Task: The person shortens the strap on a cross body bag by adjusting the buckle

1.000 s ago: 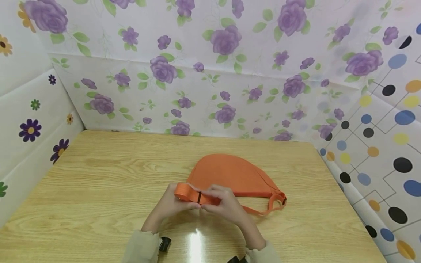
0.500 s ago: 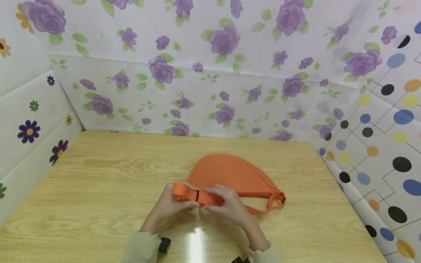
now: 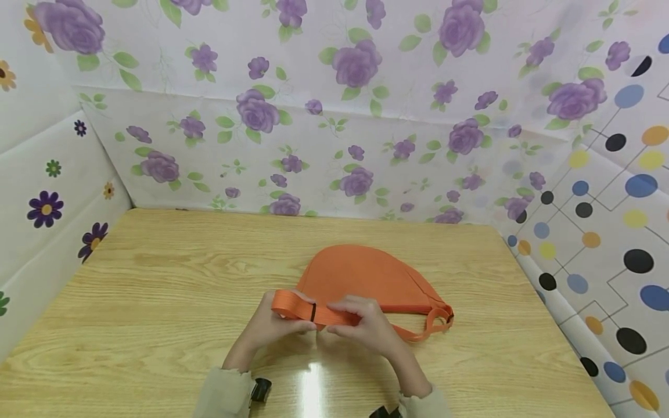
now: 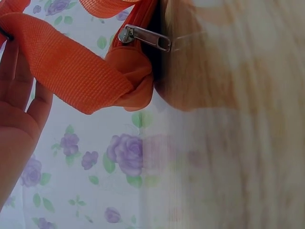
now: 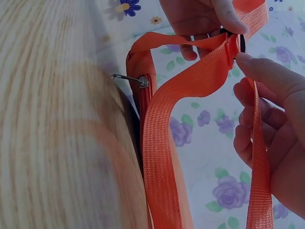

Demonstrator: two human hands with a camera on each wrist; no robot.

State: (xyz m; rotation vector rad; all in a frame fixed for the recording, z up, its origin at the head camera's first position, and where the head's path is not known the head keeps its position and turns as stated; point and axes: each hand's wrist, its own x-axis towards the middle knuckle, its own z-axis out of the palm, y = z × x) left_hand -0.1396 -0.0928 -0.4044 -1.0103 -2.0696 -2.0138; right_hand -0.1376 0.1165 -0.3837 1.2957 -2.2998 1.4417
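The left hand point(image 3: 270, 325) and right hand point(image 3: 367, 326) pinch the strap point(image 3: 292, 305) at nine and three o'clock of the buckle point(image 3: 313, 312); the bag point(image 3: 355, 276) lies toward two. Sliding the strap flat, untwisted, while steadying the buckle probably works best.

In the head view, the left hand point(image 3: 266, 326) and right hand point(image 3: 370, 326) are hiding the near left end of the orange bag point(image 3: 360, 276), and the lower edge is cutting off both sleeves point(image 3: 223, 392). In the left wrist view, the left edge is cropping the left hand and black slider point(image 4: 5, 33), while the tabletop point(image 4: 267, 119) is showing as blurred streaks. The right wrist view's bottom edge is cutting the strap point(image 5: 159, 157).
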